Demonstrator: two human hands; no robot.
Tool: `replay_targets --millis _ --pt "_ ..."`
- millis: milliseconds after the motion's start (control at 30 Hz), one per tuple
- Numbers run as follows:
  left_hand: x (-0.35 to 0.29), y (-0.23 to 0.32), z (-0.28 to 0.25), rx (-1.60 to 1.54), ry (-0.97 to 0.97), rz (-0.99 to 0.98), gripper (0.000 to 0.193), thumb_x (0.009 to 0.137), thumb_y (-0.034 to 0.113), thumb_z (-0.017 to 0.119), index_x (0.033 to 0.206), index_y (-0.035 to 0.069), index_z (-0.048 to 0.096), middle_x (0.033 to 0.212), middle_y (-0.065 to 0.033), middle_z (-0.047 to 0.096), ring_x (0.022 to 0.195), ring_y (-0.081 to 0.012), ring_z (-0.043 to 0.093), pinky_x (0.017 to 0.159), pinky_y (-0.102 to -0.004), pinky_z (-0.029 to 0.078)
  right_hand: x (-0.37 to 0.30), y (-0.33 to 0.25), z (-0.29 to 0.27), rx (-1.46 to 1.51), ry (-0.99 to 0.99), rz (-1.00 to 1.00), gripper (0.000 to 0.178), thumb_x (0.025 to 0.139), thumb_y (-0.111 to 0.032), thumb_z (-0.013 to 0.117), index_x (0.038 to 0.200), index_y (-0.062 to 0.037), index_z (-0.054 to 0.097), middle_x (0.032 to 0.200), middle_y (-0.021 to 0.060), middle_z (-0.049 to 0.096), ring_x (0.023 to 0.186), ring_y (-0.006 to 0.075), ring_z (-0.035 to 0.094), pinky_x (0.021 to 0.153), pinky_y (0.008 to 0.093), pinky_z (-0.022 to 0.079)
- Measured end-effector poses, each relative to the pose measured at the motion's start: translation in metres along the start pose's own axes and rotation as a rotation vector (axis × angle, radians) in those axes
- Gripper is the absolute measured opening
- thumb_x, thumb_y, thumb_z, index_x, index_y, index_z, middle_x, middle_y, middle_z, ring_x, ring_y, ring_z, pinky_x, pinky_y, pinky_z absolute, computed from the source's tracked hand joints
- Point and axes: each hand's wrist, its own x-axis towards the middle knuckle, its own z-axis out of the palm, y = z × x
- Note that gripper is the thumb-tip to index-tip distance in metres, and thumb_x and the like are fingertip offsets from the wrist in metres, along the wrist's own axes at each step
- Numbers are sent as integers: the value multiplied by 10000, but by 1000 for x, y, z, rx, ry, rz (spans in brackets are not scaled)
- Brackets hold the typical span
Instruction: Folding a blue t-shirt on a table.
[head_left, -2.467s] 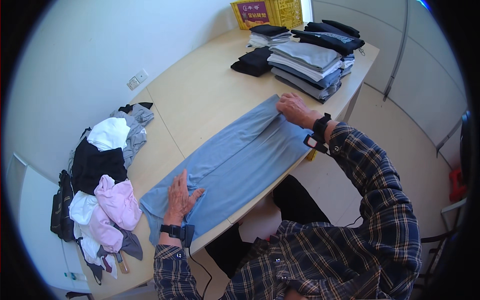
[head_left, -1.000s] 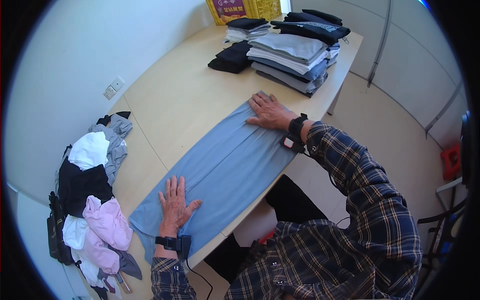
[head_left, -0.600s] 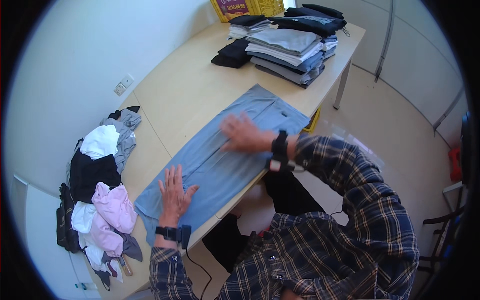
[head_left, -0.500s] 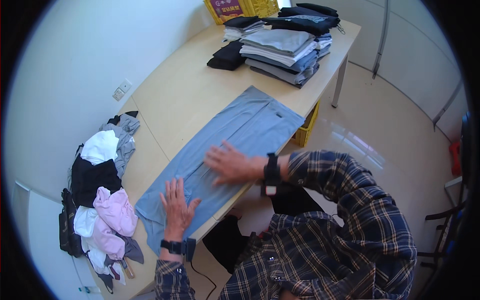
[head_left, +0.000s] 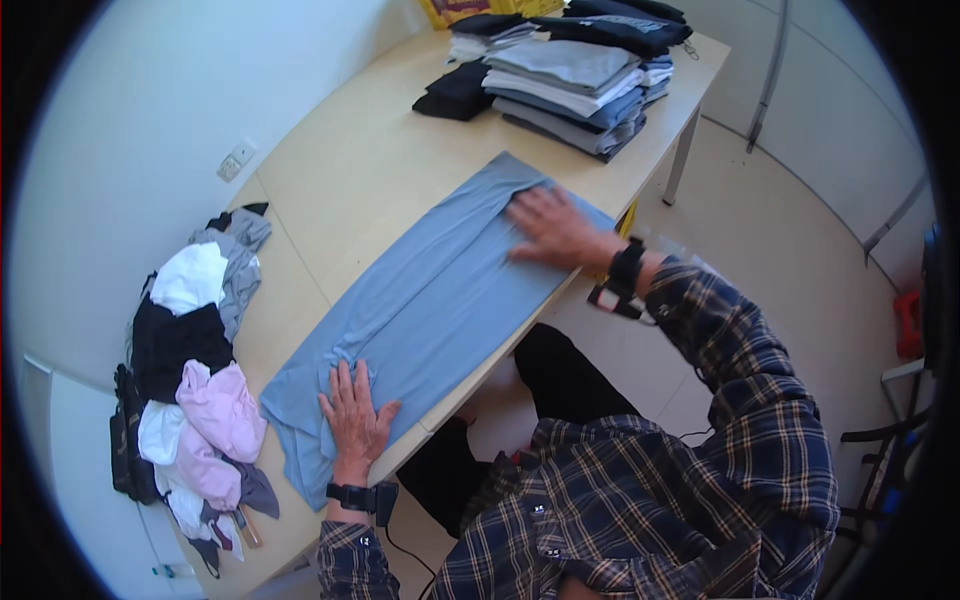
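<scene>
A long light blue-grey garment (head_left: 430,290) lies folded lengthwise across the table, running from near left to far right. Flat on its near-left part rests my left hand (head_left: 357,412), fingers stretched out, with small wrinkles in the cloth at the fingertips. My right hand (head_left: 560,228) is spread over the far-right end, palm down and slightly blurred. Neither hand grips anything. Part of the garment's far end is hidden under the right hand.
A heap of loose clothes (head_left: 215,400), white, black, pink and grey, lies at the table's left. Folded clothes (head_left: 565,85) are stacked at the far end, beside a folded black bundle (head_left: 455,92). The table's edge (head_left: 475,385) runs close to my body.
My right hand has swept along the garment from its middle toward the far-right end. The left hand stays in about the same place on the cloth.
</scene>
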Motion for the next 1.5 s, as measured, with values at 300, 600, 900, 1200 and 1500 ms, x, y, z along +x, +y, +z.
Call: replay_targets --millis 300,600,900,1200,1500 --pt "4 1 4 -9 41 -26 793 880 576 502 1496 130 278 1547 -171 236 1432 -362 193 1107 -625 121 0 17 -7 33 63 63 684 934 -514 437 1385 -1 397 1423 192 396 1367 332 301 1120 482 213" --pt "5 8 0 -40 36 -71 778 876 576 524 1487 146 307 1550 -157 237 1435 -350 195 1114 -620 121 0 11 -9 -7 -15 125 693 931 -523 443 1390 -6 399 1441 191 386 1371 338 300 1133 474 203" --pt "1 8 -3 -8 83 -63 809 865 644 498 1480 150 319 1533 -159 274 1419 -358 233 1106 -628 157 2 8 -8 13 33 102 687 930 -514 449 1386 -2 411 1432 185 394 1378 339 292 1143 464 190" --pt "0 7 1 -3 138 -42 823 859 696 444 1466 150 347 1516 -171 295 1406 -365 258 1097 -637 175 1 5 -16 31 4 114 686 931 -512 442 1377 9 417 1409 188 409 1363 336 312 1134 464 197" --pt "0 6 1 -12 124 -56 819 867 695 432 1470 150 339 1520 -162 295 1412 -344 252 1107 -623 169 3 14 -3 15 19 105 694 930 -535 435 1385 -12 411 1414 179 402 1382 341 285 1145 492 180"
